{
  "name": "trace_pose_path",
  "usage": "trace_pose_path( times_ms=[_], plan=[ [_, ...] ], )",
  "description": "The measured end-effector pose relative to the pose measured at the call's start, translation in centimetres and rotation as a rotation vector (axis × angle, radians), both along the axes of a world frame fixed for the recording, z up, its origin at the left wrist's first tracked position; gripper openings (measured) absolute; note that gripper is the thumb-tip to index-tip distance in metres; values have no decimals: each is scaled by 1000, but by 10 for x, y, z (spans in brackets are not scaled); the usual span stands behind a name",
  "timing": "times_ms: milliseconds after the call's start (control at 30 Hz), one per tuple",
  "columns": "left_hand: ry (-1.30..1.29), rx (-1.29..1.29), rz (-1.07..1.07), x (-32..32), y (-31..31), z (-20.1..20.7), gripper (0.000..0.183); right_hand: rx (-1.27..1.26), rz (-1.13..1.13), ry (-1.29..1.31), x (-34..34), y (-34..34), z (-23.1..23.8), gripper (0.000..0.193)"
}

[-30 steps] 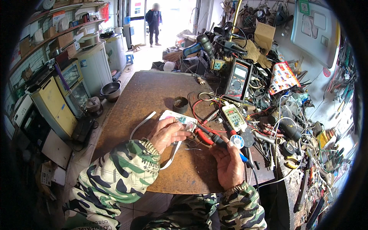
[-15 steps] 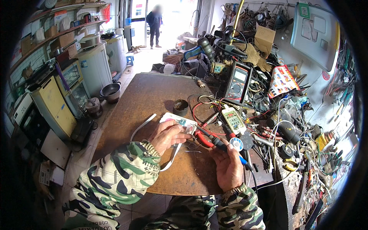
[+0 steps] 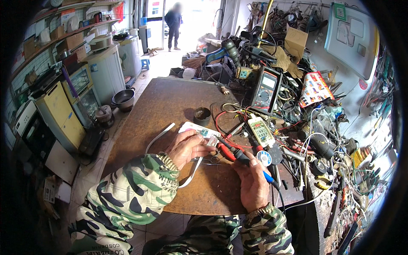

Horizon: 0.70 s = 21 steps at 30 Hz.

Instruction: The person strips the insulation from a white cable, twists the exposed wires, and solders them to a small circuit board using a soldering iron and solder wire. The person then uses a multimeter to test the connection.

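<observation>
My left hand (image 3: 187,149) is closed at the near end of a white plastic casing (image 3: 199,129) with exposed parts. Its fingers pinch a white flat cable (image 3: 194,173), which hangs down toward the sleeve. My right hand (image 3: 252,182) grips a soldering iron (image 3: 242,157) with a black and blue handle. The iron points up and left, its front end close to the casing and my left fingertips; whether the tip touches anything is too small to tell. Red tool handles (image 3: 225,151) lie under the iron. A blue and white solder spool (image 3: 264,158) sits just beyond my right fingers.
A small round dark tin (image 3: 202,116) stands on the brown table (image 3: 170,102) behind the casing. To the right are a pale circuit-board unit (image 3: 261,131), a multimeter (image 3: 267,90) and heaps of cables and tools. A person (image 3: 173,25) stands at the far doorway.
The view has shifted slightly. My left fingers and the flat cable's end have moved a little at the casing; both hands keep their grips.
</observation>
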<state>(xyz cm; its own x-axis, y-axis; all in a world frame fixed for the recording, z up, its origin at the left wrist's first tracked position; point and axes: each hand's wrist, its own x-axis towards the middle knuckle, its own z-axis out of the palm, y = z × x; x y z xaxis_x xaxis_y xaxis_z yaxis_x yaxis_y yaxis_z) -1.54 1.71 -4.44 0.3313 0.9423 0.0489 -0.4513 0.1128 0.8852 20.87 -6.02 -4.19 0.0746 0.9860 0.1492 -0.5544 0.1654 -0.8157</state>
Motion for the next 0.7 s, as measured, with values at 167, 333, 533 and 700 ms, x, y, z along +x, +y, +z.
trace_pose_path(
  times_ms=[167, 333, 533, 700],
  plan=[
    [6, 8, -20, 2, 2, 0, 37, 27, -4, -7, 2, 2, -4, 40],
    [16, 5, -7, 1, 0, 1, 38, 18, 0, -8, 1, 3, -4, 42],
    [7, 20, -9, 2, 1, -1, 39, 1, -8, -15, 0, 2, -3, 43],
    [13, 12, -5, 2, 1, 0, 38, 29, -13, -21, -1, 2, 0, 41]
  ],
)
